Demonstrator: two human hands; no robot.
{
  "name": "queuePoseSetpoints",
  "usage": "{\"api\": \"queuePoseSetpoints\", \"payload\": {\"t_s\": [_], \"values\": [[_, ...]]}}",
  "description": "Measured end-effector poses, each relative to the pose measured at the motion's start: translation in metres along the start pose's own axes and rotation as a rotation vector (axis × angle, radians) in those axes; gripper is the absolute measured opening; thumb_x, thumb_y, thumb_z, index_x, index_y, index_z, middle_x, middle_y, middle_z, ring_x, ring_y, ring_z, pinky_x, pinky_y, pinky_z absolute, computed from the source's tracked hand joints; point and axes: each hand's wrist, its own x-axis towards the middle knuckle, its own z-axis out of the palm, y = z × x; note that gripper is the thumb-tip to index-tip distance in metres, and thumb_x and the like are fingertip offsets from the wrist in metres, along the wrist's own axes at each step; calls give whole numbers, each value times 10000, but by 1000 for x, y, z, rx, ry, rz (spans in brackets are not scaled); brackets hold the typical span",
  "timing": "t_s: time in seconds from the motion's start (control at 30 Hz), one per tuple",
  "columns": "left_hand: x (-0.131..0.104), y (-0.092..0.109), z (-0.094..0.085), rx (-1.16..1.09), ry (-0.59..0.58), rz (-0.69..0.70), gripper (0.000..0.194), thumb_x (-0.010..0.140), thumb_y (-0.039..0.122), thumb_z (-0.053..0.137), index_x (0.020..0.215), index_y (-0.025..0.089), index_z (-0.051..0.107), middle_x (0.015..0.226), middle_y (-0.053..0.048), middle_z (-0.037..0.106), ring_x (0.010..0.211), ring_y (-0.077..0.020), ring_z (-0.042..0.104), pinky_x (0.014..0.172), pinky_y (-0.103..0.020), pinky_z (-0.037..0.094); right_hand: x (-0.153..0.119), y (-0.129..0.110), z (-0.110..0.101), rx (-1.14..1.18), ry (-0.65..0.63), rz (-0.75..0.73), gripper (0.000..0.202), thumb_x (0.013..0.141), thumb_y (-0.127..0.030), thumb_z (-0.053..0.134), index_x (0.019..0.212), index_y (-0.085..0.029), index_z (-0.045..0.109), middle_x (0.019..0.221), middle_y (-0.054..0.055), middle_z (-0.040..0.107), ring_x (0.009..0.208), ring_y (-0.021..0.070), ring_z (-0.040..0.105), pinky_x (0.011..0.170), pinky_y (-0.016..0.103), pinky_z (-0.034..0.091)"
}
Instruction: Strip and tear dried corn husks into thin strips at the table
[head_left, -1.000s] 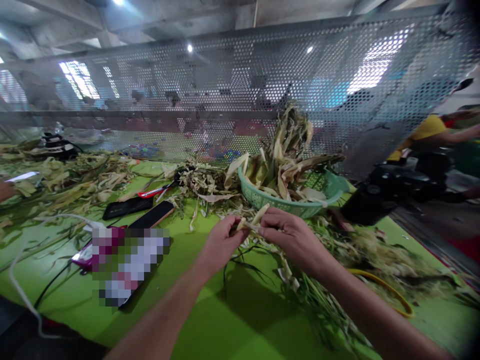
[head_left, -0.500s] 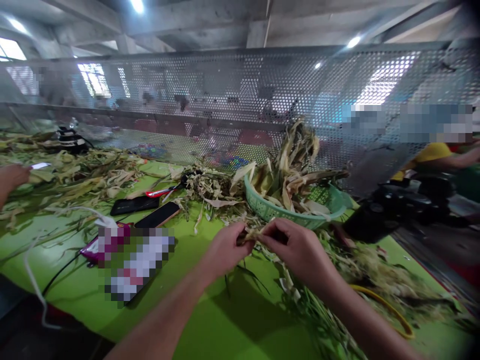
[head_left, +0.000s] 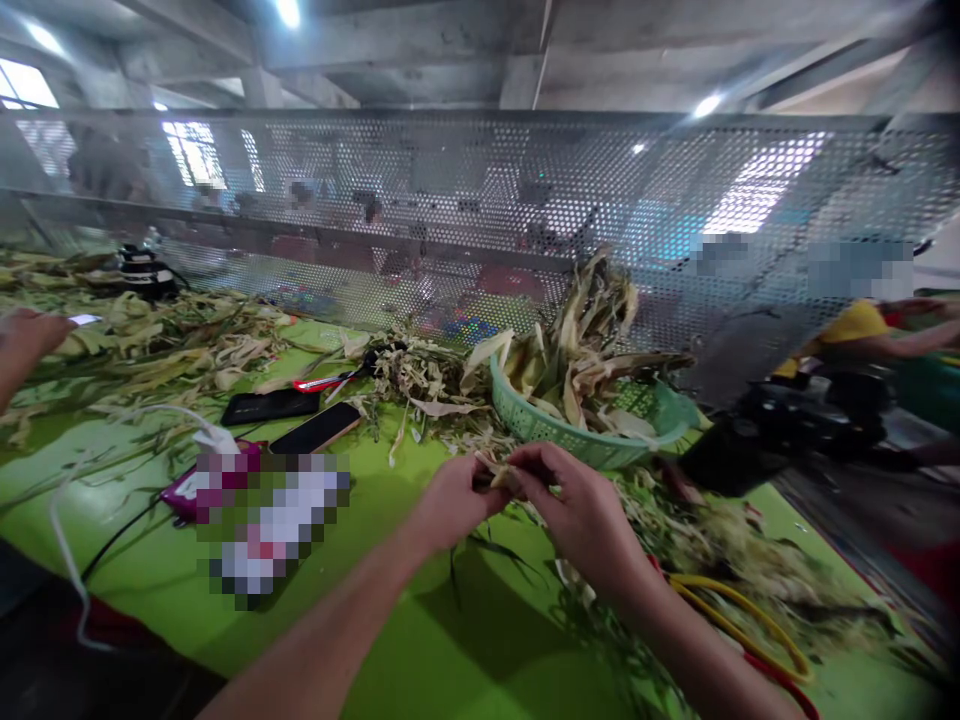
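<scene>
My left hand (head_left: 461, 497) is closed, its thumb and fingers pinching a small piece of dried corn husk (head_left: 496, 472) over the green table. My right hand (head_left: 566, 500) meets it there, its thumb and fingertips closed on the same husk. Fingers cover much of the piece, so its full shape is hidden. Just beyond my hands stands a green plastic basket (head_left: 551, 428) with dried corn husks (head_left: 600, 350) heaped in it. Loose husk scraps (head_left: 427, 375) lie to the basket's left. Thin dark strands hang below my left hand.
Two phones (head_left: 315, 430) and a red cutter (head_left: 322, 383) lie left of centre. A purple packet (head_left: 180, 495) and a white cable (head_left: 64, 530) are nearer. Yellow and red loops (head_left: 765, 625) lie by my right forearm. A perforated metal screen (head_left: 450, 200) stands behind. Another person's hand (head_left: 34, 335) is far left.
Both hands stay together at the husk, with my right fingers shifted slightly and more curled over it. The view has tilted a little. More of the red loop shows beside my right forearm.
</scene>
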Motion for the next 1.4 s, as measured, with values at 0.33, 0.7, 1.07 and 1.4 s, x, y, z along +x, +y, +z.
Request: {"api": "queuePoseSetpoints", "payload": {"t_s": [0.33,0.7,1.07,1.4], "values": [[-6,6,8,335,24,43,39,629,156,550,624,129,578,554,33,385,533,-82,330,487,-223,216,3,-5,-3,-139,-138,-21,45,757,-155,583,738,-193,599,792,30,598,714,167,552,636,266,402],[-8,-6,23,69,-236,20,63,646,187,599,646,127,579,569,26,473,555,-86,369,519,-228,247,10,6,2,239,29,53,71,789,-238,611,746,-185,591,737,2,579,708,151,541,658,262,414],[-7,16,7,-379,-40,-180,399,609,364,773,904,126,648,806,-30,613,673,-102,484,619,-226,353,21,9,-29,378,-107,86,220,824,-374,608,949,-212,690,967,32,685,920,203,605,838,315,432],[-9,11,5,-390,-96,-126,343,754,459,649,869,135,636,713,-1,504,625,-91,423,574,-224,344,16,28,-16,732,-59,250,231,678,-323,724,805,-165,613,743,-12,594,674,121,533,653,256,418]]}}
